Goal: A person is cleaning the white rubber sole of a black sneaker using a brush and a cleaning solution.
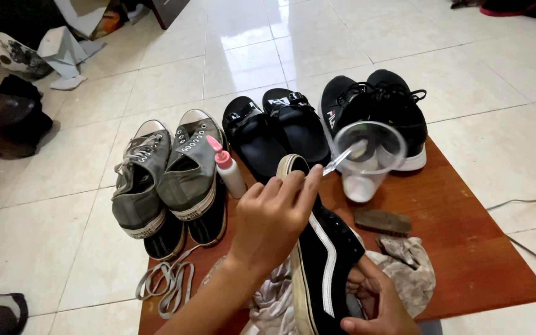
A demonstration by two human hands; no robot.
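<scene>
Black sneaker with a white side stripe [324,260], tipped on its edge at the near end of the red-brown board [466,248], long axis running away from the body, toe [293,164] farthest out and pale sole turned left. Right hand [373,301] at the heel end, below and nearest the body, fingers curled around the shoe's back and closed on it. Left hand [274,217] laid over the shoe's middle from the left, fingers pressed together and pinching a thin clear-handled brush or stick [341,159], apparently a toothbrush, its far end inside the clear plastic cup [367,158] just right of the toe. Beyond the toe, black slides [274,133] and black trainers [379,108]; left of it, pink-capped bottle [227,167], grey canvas shoes [165,177]; right, a scrub brush [383,221], crumpled cloth [414,267].
</scene>
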